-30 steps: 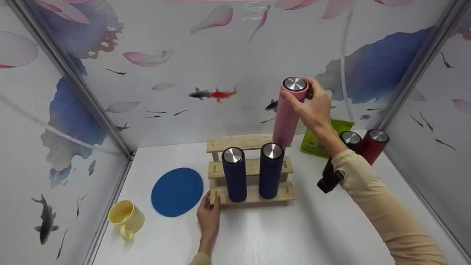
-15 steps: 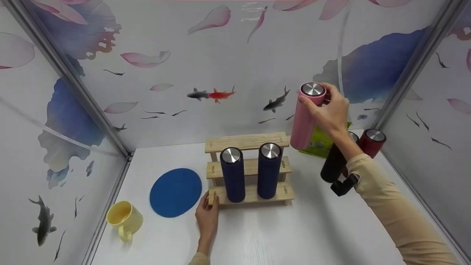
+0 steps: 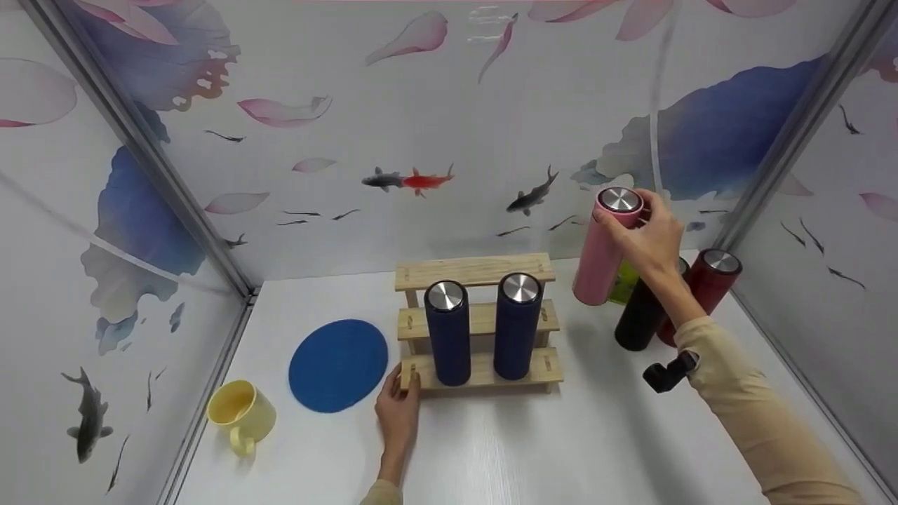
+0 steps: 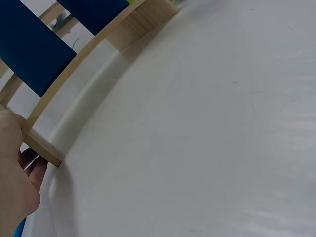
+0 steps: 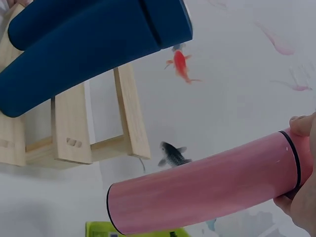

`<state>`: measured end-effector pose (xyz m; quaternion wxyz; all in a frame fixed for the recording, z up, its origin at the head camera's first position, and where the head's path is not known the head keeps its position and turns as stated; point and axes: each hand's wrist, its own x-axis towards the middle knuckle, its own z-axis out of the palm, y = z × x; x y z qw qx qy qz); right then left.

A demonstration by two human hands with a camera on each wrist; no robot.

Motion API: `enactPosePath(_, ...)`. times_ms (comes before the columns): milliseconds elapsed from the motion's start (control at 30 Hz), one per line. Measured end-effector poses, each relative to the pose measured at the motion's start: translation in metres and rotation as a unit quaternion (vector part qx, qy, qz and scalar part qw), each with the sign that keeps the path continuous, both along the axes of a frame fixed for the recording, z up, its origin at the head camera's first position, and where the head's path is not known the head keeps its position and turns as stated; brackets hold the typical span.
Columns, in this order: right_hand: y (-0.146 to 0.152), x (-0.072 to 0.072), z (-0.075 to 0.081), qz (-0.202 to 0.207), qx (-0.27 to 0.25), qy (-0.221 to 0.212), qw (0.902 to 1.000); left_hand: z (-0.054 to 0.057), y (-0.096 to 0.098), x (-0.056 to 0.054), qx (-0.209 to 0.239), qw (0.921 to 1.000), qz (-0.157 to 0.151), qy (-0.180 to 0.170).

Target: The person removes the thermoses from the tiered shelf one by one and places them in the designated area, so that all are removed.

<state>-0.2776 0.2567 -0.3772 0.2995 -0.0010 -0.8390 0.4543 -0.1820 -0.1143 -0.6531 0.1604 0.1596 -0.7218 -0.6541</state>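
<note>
My right hand (image 3: 654,237) grips a pink thermos bottle (image 3: 602,259) around its top, just under the silver lid. The bottle hangs in the air, slightly tilted, to the right of a three-tier wooden rack (image 3: 473,270). In the right wrist view its whole pink body (image 5: 207,187) shows beside the rack's tiers. My left hand (image 3: 398,414) holds the left end of the rack's lowest tier, thumb on top and fingers beneath the edge, as the left wrist view also shows. Two dark blue thermos bottles (image 3: 449,344) (image 3: 518,337) stand upright on that lowest tier.
Right of the rack stand a black bottle (image 3: 637,322) and a red bottle (image 3: 714,280), partly behind my right arm. A green packet (image 3: 621,284) lies behind the pink bottle. On the left are a round blue mat (image 3: 338,366) and a yellow mug (image 3: 242,414).
My right hand has carried the pink bottle from above the rack's top tier to the right, and lowered it a little. The left hand keeps its hold on the rack.
</note>
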Motion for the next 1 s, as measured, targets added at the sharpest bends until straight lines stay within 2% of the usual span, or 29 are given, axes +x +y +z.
enactPosePath(300, 0.006, 0.004, -0.033, -0.002, 0.002, -0.045, 0.999, -0.002, 0.0, -0.001, 0.003, 1.0, 0.001, 0.002)
enactPosePath(667, 0.007, 0.009, -0.066, -0.003, -0.014, -0.072, 0.9973, -0.002, 0.001, -0.001, 0.005, 1.0, 0.001, 0.002)
enactPosePath(1000, 0.008, 0.013, -0.088, -0.01, -0.016, -0.103, 0.9945, -0.001, 0.0, -0.001, 0.01, 0.9999, 0.0, 0.009)
